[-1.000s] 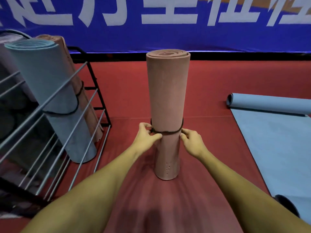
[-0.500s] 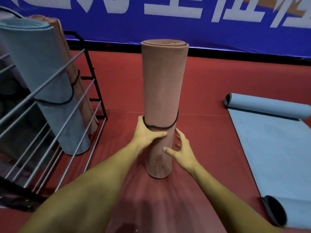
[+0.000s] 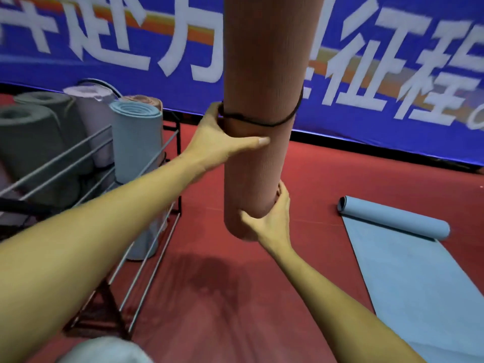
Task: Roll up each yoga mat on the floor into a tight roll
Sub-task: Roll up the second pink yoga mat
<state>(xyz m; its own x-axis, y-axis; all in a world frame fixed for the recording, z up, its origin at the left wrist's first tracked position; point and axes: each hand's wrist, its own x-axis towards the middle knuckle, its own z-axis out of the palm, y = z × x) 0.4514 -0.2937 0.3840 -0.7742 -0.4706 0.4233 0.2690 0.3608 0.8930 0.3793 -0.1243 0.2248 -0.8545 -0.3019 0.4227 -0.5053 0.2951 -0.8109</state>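
Pink rolled mat (image 3: 264, 82) upright, lifted clear of floor (image 3: 301, 184), cord (image 3: 264, 123) binding middle so roll stays tight. Left hand (image 3: 225, 138) wraps mid-section just below cord; right hand (image 3: 272, 221) cups bottom end, bearing weight. Likely bound for rack (image 3: 146, 150) at left. Blue mat (image 3: 408, 279) lies half-unrolled at right.

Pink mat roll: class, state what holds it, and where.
Left hand grips the pink mat roll just under its black band; right hand grips its bottom end.
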